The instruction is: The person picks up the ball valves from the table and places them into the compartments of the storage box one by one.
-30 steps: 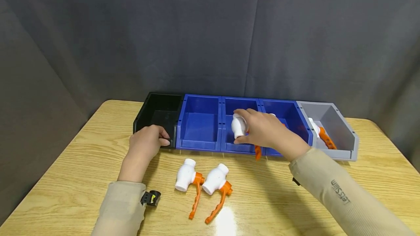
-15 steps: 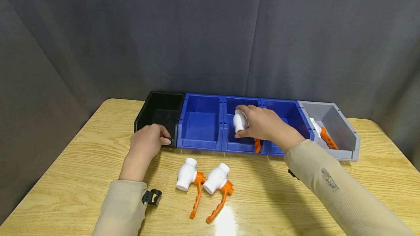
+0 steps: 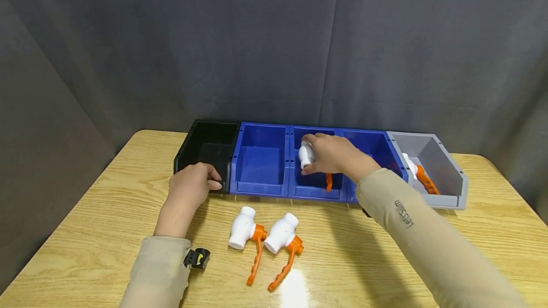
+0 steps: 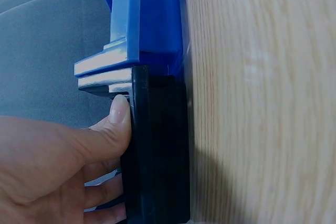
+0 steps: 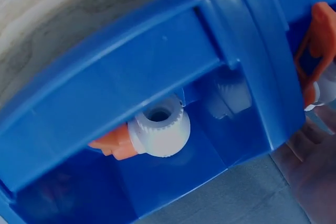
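My left hand (image 3: 190, 184) grips the front wall of a black bin (image 3: 214, 153) at the row's left end; in the left wrist view the thumb (image 4: 119, 111) lies on its edge. My right hand (image 3: 334, 153) holds a white ball valve (image 3: 306, 155) with an orange lever inside the middle blue bin (image 3: 310, 191). The lever (image 3: 328, 182) hangs down below the fingers. At the right wrist view's edge, the held valve's orange lever (image 5: 320, 35) and part of the hand (image 5: 310, 174) show. Another ball valve (image 5: 165, 135) lies in the blue bin to the right.
Two more ball valves, one left (image 3: 242, 228) and one right (image 3: 281, 234), lie on the wooden table (image 3: 107, 203) before the bins. A grey bin (image 3: 445, 175) at the right end contains another valve (image 3: 425, 182). Behind the row hangs a dark curtain (image 3: 274, 51).
My right hand has moved slightly left and farther into the middle blue bin with the ball valve. The left hand keeps its hold on the black bin.
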A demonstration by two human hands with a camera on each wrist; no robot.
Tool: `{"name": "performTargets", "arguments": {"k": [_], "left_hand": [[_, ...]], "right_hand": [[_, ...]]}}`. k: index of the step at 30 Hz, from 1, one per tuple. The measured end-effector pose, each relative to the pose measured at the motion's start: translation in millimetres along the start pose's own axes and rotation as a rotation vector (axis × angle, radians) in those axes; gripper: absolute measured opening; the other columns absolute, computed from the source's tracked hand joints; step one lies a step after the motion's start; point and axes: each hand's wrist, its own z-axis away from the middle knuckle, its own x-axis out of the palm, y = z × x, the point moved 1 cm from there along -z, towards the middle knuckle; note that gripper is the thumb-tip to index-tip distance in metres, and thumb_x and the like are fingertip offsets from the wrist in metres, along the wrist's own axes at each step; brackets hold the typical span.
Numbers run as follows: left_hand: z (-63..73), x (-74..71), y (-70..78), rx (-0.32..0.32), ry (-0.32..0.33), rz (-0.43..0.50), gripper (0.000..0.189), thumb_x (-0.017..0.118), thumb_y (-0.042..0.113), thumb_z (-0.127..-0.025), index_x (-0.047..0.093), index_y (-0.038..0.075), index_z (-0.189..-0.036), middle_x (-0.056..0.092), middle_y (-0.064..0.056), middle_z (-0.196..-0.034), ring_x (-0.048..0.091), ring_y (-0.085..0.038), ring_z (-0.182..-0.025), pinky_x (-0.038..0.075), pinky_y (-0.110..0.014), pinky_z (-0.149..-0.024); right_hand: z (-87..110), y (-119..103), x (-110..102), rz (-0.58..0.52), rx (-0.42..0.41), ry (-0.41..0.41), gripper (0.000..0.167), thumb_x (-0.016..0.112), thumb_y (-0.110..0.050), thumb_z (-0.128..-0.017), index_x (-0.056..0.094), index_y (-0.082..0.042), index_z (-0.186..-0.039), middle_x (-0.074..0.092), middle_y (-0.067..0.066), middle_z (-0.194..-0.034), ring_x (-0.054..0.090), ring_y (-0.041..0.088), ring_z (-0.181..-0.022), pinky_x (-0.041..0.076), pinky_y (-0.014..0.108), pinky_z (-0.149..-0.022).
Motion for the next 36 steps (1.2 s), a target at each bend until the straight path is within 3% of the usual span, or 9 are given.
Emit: {"name": "performTargets", "arguments": {"k": [10,20,28,36], "left_hand": [[-0.3,0.4,0.8,-0.002,0.002,0.002,0.014,0.073,0.021,-0.09,0.074,0.009,-0.096,0.072,-0.01,-0.097,0.065,-0.031,-0.09,0.048,-0.051,-0.078],[-2.8,0.4,-0.8,0.006,0.007,-0.01,0.014,0.073,0.023,-0.09,0.075,0.01,-0.096,0.072,-0.01,-0.097,0.066,-0.032,-0.091,0.049,-0.051,-0.077],[-2.1,0.3,-0.4,0.012,0.007,-0.01,0.014,0.074,0.023,-0.089,0.075,0.011,-0.096,0.073,-0.01,-0.098,0.066,-0.032,-0.092,0.05,-0.05,-0.076],[-1.9,0.7,0.8,0.01,0.005,-0.011,0.015,0.073,0.022,-0.089,0.075,0.01,-0.097,0.073,-0.01,-0.098,0.066,-0.032,-0.091,0.049,-0.05,-0.077]], "right_hand": [[-11.9,-5,-3,0.086,-0.068,-0.032,0.081,0.084,-0.046,-0.076,0.051,-0.006,-0.14,0.063,0.012,-0.12,0.061,0.028,-0.097,0.049,0.048,-0.089],[-20.4,-2,4,0.11,-0.043,-0.029,0.083,0.084,-0.045,-0.076,0.05,-0.006,-0.141,0.061,0.014,-0.123,0.061,0.031,-0.102,0.049,0.049,-0.091],[-21.6,-1,10,0.103,-0.022,-0.089,0.085,0.084,-0.044,-0.077,0.048,-0.004,-0.142,0.061,0.015,-0.123,0.061,0.032,-0.102,0.049,0.049,-0.092],[-21.5,-2,13,0.129,-0.041,-0.095,0.085,0.084,-0.043,-0.076,0.048,-0.003,-0.142,0.061,0.016,-0.125,0.061,0.034,-0.107,0.048,0.049,-0.095]]}}
